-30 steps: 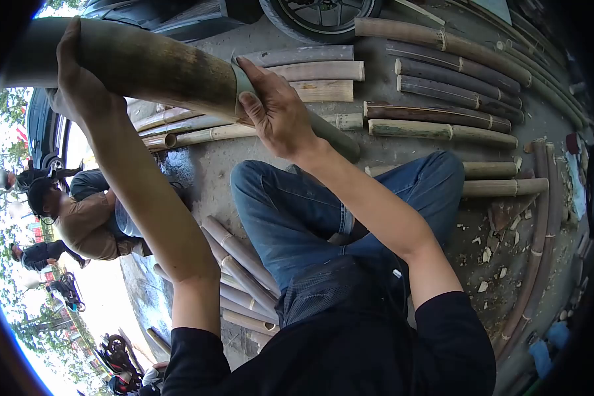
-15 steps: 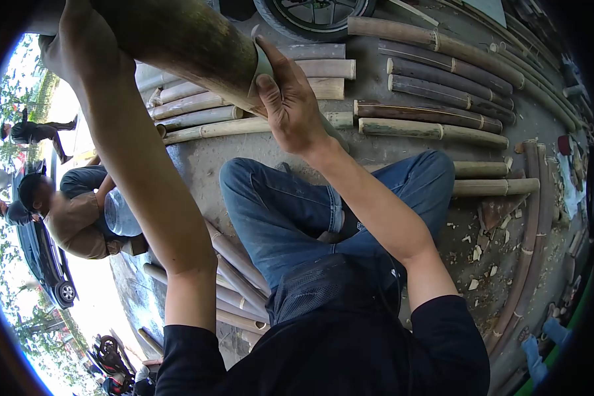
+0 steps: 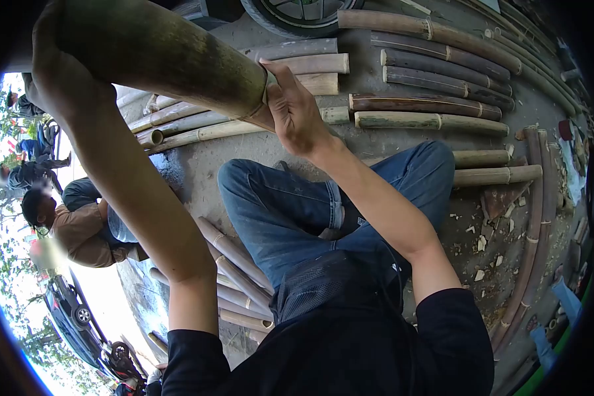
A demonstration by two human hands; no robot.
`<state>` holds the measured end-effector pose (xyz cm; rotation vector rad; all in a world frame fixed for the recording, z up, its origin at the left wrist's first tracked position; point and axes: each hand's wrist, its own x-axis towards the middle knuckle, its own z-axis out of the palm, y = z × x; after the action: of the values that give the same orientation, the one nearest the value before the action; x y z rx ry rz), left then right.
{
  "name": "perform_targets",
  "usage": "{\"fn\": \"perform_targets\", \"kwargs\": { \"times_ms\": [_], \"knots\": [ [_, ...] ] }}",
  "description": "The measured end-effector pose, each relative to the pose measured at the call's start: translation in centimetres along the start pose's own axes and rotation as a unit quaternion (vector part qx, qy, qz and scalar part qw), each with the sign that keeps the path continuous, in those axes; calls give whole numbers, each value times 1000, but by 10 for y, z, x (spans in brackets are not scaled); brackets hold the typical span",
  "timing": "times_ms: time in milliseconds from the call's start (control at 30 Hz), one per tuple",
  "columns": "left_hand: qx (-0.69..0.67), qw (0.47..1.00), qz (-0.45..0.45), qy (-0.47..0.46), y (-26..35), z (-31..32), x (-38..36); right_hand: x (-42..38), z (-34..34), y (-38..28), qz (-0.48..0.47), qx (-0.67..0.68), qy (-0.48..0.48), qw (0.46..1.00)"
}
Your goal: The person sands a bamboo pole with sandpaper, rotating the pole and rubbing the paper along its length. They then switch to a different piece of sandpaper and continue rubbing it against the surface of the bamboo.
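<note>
A thick bamboo pole [image 3: 198, 59] slants across the upper left, held up in front of me. My left hand [image 3: 63, 72] is wrapped round its far-left part, with the fingers mostly behind it. At the pole's right end, my right hand [image 3: 294, 109] is closed on the rim, thumb and fingers pressed together at the cut edge. A thin pale piece shows between the fingers and the rim; what it is I cannot make out. Both forearms are stretched out above my crossed legs [image 3: 290, 204].
Split bamboo pieces [image 3: 442, 82] lie in rows ahead, and more poles [image 3: 241, 277] lie left of my legs. A wheel [image 3: 300, 13] stands at the top. Another person [image 3: 79, 228] sits at the left. Wood chips [image 3: 482, 244] litter the ground at right.
The pole's right end and my right hand have shifted slightly right and down. My left hand has moved left in view. The seated person's head and arms have changed position.
</note>
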<state>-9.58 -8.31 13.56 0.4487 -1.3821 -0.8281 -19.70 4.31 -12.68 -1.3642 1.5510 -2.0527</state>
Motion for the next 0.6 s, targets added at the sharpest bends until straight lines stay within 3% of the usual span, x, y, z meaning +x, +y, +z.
{"fn": "perform_targets", "kwargs": {
  "times_ms": [167,300,367,500,567,600],
  "knots": [
    [13,1000,13,1,0,-7,1,-41,-19,24,-8,-12,-74,997],
    [3,1000,22,-22,-8,-3,9,-9,-3,-15,4,-43,-69,997],
    [-13,998,25,-48,-13,-3,17,9,5,-36,-44,-57,-19,997],
    [6,999,9,-46,-11,-13,21,-20,3,6,-74,-82,4,994],
    [-23,997,-57,-39,-14,-24,29,-53,-13,49,-19,-79,-53,995],
    [-19,999,-40,-25,-17,-26,31,-66,-18,66,-22,-82,-48,995]
  ]
}}
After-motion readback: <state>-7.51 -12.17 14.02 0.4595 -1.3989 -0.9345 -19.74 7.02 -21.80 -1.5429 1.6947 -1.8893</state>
